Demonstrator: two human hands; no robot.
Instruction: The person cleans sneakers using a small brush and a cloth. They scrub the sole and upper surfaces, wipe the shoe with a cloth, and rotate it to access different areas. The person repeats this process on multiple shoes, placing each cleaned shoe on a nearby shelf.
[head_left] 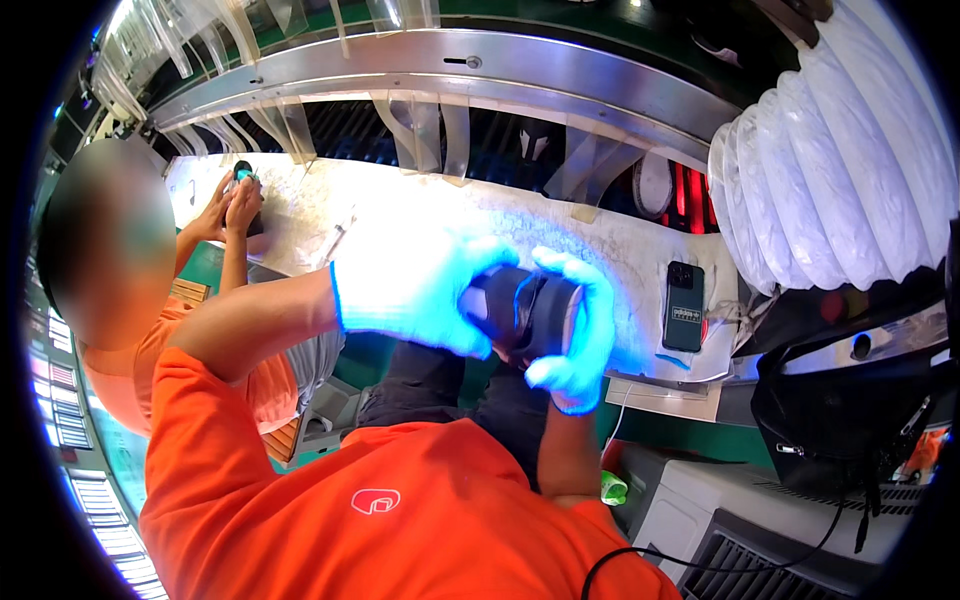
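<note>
A dark shoe [540,312] is held up between my two white-gloved hands over the work table. Strong blue light falls on both gloves and washes out their detail. My left hand [425,290] grips the shoe's left end, fingers over its top. On the other end, my right hand [592,335] curls round the shoe, with its thumb below and its fingers above. A thin bright blue line runs over the shoe's upper. Its underside and the parts beneath my fingers are hidden.
Beyond the white-covered table [390,190], a metal rail [400,65] with clear plastic strips fronts a conveyor carrying shoes. A phone [683,308] lies right, under a white ribbed duct [820,170]. A black bag [840,410] hangs nearby. At left, a co-worker's hands [225,212] hold a dark shoe.
</note>
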